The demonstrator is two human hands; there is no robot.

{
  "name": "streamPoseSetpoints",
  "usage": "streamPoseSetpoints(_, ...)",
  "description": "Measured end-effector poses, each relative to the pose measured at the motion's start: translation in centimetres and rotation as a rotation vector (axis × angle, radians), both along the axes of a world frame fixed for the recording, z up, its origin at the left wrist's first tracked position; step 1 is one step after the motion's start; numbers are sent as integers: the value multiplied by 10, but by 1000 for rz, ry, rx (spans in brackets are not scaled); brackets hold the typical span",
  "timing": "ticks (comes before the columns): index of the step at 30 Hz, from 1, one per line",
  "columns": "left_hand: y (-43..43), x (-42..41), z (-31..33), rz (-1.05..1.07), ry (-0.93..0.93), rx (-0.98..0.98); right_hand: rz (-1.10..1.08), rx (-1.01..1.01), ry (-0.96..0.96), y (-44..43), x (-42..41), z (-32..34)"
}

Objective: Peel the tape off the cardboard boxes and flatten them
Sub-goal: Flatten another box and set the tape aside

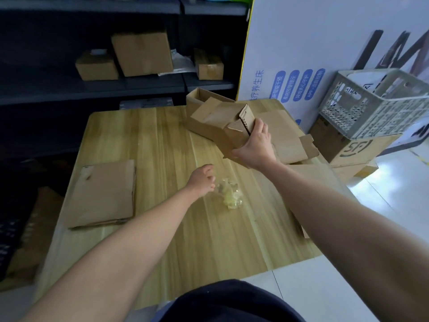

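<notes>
The tabletop [162, 140] is bare through its middle and along its near edge at the bottom of the frame. That open room lies between a flat sheet [104, 194] by the left edge and a flat pile [285, 135] along the right edge, which the right arm partly hides.

The right hand [255, 145] grips the box [216, 126] right of centre. The thumb is under its near corner and the fingers are curled over its far end. The box is tilted, its flaps loose, and it is held over the inner edge of the pile.

The left hand [202, 180] is at mid-frame, its fingers loosely curled just beside the tape wad [229, 194] that lies on the bare wood. I cannot tell whether they pinch it or only touch it.

An open box [199, 96] stands at the far edge, just behind the held one. Beyond that edge a dark shelf [92, 89] carries shelf boxes [144, 54] in the upper left. A white board [301, 54] closes off the upper right. Off the right edge a crate [376, 101] sits on a carton [357, 147], near the pile.
</notes>
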State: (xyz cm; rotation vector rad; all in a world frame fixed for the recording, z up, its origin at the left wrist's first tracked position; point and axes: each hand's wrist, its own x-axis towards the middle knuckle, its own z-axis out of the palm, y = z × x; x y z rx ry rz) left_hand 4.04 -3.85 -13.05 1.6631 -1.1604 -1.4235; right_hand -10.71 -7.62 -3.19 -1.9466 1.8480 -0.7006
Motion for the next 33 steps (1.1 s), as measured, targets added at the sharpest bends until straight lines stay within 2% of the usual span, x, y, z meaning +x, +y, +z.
streamPoseSetpoints(3,-1,17,7,171,11,-34,21,5,-10,-1,19,0)
streamPoseSetpoints(4,-2,23,11,256,26,-82,26,13,-15,-1,25,0)
streamPoseSetpoints(7,-1,47,27,390,-107,-307,33,43,-26,-3,46,1)
streamPoseSetpoints(11,8,72,57,318,-120,-422,54,141,-21,-6,74,3)
streamPoseSetpoints(13,11,90,61,225,-72,-357,78,245,-24,-5,91,2)
streamPoseSetpoints(16,21,114,55,76,30,-152,120,431,-77,1,111,-4)
streamPoseSetpoints(18,33,123,46,44,13,-59,184,504,-96,8,120,-11)
streamPoseSetpoints(22,53,132,27,1,35,81,282,640,1,24,129,-28)
streamPoseSetpoints(26,58,137,16,45,-75,136,307,726,-13,37,134,-43)
streamPoseSetpoints(33,59,137,20,134,23,62,271,698,117,45,146,-45)
